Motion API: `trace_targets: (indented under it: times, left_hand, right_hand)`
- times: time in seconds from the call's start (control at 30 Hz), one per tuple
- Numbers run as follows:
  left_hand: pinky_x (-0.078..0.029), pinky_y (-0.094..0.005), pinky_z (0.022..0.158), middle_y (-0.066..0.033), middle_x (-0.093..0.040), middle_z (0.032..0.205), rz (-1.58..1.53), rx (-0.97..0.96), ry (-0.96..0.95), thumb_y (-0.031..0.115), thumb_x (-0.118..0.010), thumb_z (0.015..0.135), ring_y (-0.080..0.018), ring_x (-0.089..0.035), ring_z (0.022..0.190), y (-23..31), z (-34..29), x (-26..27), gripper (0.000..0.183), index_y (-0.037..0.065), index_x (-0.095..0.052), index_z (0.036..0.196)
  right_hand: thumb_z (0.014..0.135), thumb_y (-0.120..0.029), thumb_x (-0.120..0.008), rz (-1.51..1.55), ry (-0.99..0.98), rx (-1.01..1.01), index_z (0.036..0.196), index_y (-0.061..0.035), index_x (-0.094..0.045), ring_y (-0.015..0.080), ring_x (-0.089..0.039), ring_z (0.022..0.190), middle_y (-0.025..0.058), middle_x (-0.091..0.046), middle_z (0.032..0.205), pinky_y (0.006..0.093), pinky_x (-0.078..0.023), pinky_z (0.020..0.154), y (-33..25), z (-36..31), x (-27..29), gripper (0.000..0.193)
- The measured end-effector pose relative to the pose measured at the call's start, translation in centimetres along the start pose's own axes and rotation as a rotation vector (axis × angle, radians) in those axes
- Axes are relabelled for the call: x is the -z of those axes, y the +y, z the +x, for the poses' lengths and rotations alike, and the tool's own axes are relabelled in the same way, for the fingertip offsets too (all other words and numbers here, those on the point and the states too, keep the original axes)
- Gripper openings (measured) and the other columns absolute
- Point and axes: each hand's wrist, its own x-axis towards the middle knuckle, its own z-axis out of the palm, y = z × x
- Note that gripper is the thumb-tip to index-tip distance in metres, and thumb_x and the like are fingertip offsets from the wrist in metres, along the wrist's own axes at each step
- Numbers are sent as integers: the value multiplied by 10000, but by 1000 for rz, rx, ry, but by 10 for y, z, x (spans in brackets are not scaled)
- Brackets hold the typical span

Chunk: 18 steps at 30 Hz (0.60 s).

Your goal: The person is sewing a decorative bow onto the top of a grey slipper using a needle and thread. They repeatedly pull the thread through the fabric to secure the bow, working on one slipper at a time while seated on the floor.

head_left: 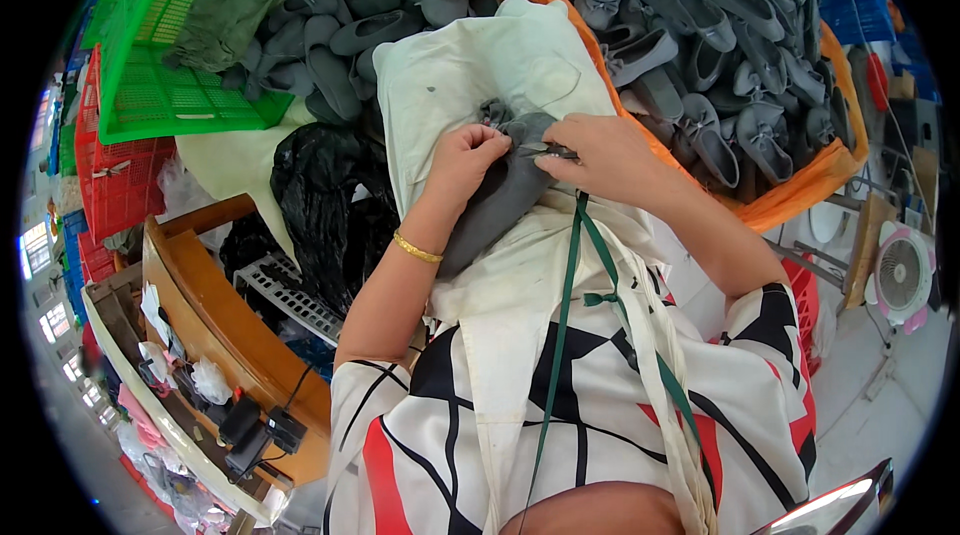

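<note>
A grey slip-on shoe (497, 213) lies slanted on a white cloth-covered cushion (435, 75) on my lap. My left hand (462, 165) is closed in a pinch at the shoe's upper, beside its small bow (494, 113). What exactly lies between those fingertips is too small to make out. My right hand (610, 157) grips small metal scissors (548, 150) with dark handles, their blades pointing left over the shoe near my left fingertips. From below the right hand a dark green ribbon (573, 280) runs down over my apron.
A big orange sack (770, 205) full of similar grey shoes stands at the upper right. More grey shoes (395, 30) are heaped at the upper left, beside a green basket (190, 120). A black plastic bag (330, 195) and wooden furniture (240, 315) are on my left; a fan (902, 273) stands right.
</note>
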Motion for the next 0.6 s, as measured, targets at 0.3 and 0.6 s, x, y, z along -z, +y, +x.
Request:
trace_targets:
  times: [0.3, 0.6]
  left_hand:
    - [-408, -182, 669, 47, -645, 821, -63, 41, -14, 125, -674, 917, -23, -525, 727, 4, -3, -2, 76, 50, -686, 911]
    - [-405, -177, 669, 56, -645, 831, -76, 41, -26, 119, -676, 922, -16, -522, 732, 2, -2, -1, 66, 55, -690, 929]
  right_hand:
    - [829, -306, -684, -64, 51, 116, 862, -79, -656, 297, -659, 798, 74, -653, 810, 430, -505, 636, 10, 18, -11, 231]
    - [843, -295, -668, -58, 42, 131, 845, -81, -649, 296, -658, 802, 73, -646, 802, 438, -505, 638, 10, 22, -15, 215]
